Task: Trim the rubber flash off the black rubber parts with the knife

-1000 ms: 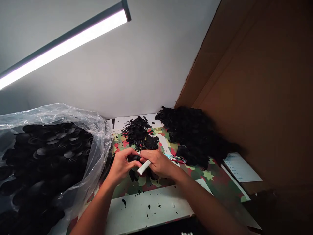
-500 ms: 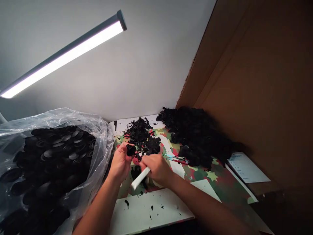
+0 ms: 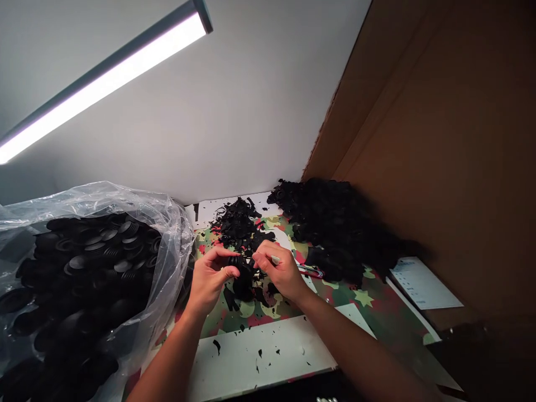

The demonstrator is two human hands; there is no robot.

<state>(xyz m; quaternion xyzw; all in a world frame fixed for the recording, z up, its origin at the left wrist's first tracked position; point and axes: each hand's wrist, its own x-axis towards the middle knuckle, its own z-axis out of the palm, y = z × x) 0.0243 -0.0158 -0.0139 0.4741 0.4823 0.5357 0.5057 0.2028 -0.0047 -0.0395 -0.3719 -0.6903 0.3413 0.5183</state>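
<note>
At your far left a crinkled clear plastic bag [image 3: 167,223] bulges with ribbed black round caps [image 3: 96,251]. Your left hand [image 3: 211,279] pinches one small black round part [image 3: 234,261] between thumb and fingers, above the camouflage-print mat [image 3: 251,310]. Your right hand [image 3: 280,271] is clenched around a slim pale tool [image 3: 275,259] right against that part. Behind lie curled black trimmings [image 3: 238,223], then a matte black heap [image 3: 335,229] against brown cardboard [image 3: 439,167]

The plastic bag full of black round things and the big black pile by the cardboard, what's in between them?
In the head view, between the plastic bag and the big pile lie a smaller heap of black scraps and both hands pinching a small black part.
</note>
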